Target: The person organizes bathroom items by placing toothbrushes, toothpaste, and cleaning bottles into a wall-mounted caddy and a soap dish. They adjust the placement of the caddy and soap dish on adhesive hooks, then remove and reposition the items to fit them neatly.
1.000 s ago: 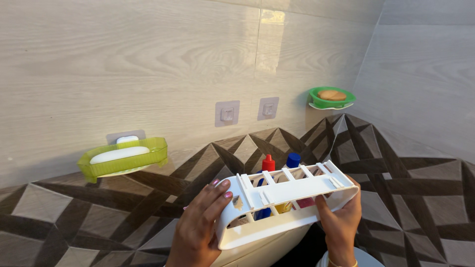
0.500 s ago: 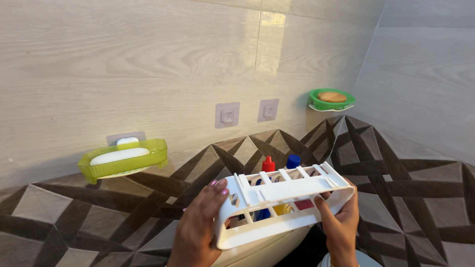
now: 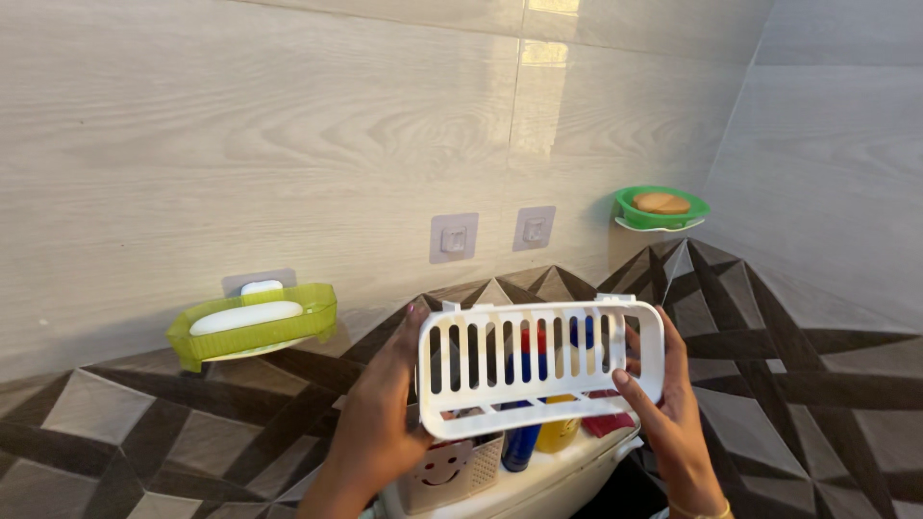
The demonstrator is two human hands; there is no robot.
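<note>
Both hands grip a white slotted basket by its ends, below two wall hooks.

The left hand [image 3: 380, 423] clasps the white slotted basket [image 3: 540, 367] at its left edge, the right hand [image 3: 668, 413] its right edge, fingers wrapped on the rim. The basket stands slots-forward, just below the two adhesive wall hooks [image 3: 454, 237], with bare tile between. Well left of the hooks sits a yellow-green soap dish [image 3: 252, 325]; right, a green soap dish [image 3: 661, 207].

Left hand [image 3: 380, 423] at seven o'clock and right hand [image 3: 668, 408] at five o'clock, fingers curled in grip, thumbs forward.
</note>
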